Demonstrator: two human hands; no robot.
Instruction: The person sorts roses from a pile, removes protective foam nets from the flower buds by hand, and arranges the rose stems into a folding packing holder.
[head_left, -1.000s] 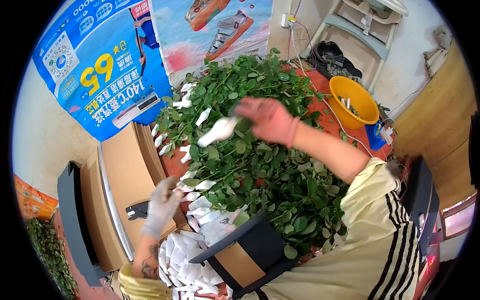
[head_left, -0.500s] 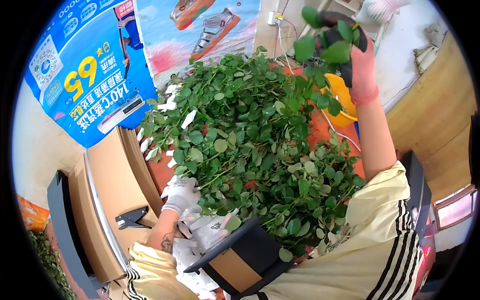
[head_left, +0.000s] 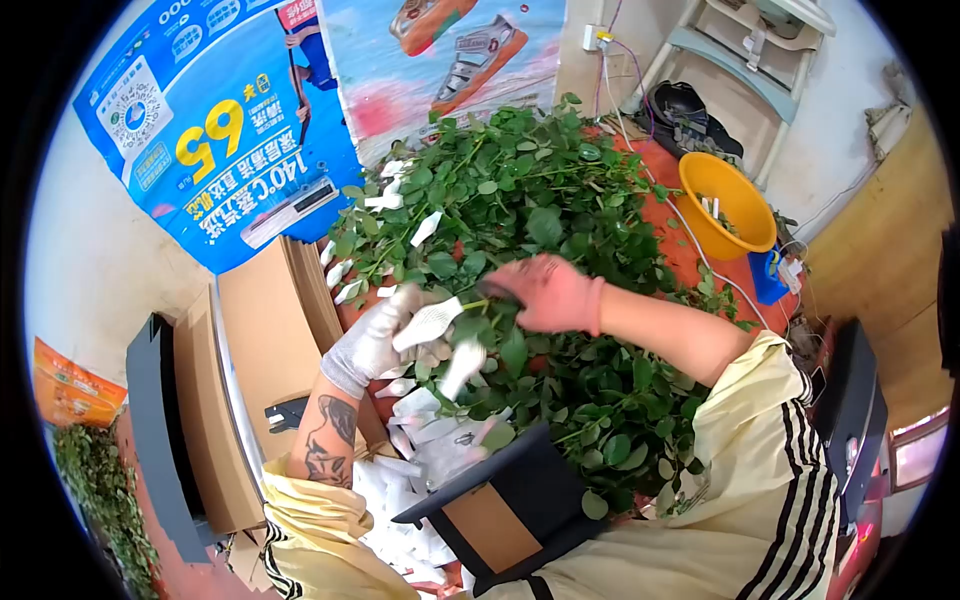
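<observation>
My left hand (head_left: pixel 368 345), in a white glove, is closed at the near end of a flower bud in a white mesh sleeve (head_left: pixel 430 323); its fingertips are blurred. A second white-sleeved bud (head_left: pixel 463 369) hangs just below, also blurred. My right hand (head_left: pixel 552 295), in a pink glove with a dark palm, closes around the leafy green stem (head_left: pixel 478 304) behind the first bud. Both hands are over a large heap of leafy stems (head_left: pixel 540 225) on the red table. More white-sleeved buds (head_left: pixel 426 229) stick out along the heap's left side.
A pile of white sleeves (head_left: pixel 400 510) lies by a black box with a brown panel (head_left: pixel 492 527) in front of me. Upright cardboard (head_left: pixel 262 350) stands at left with a black stapler-like tool (head_left: pixel 286 414). A yellow basin (head_left: pixel 727 205) and white cable (head_left: pixel 715 268) are at right.
My right hand has come down from the upper right to the middle, bringing a leafy stem with its white-sleeved bud beside my left hand. My left hand has risen slightly. The view has shifted.
</observation>
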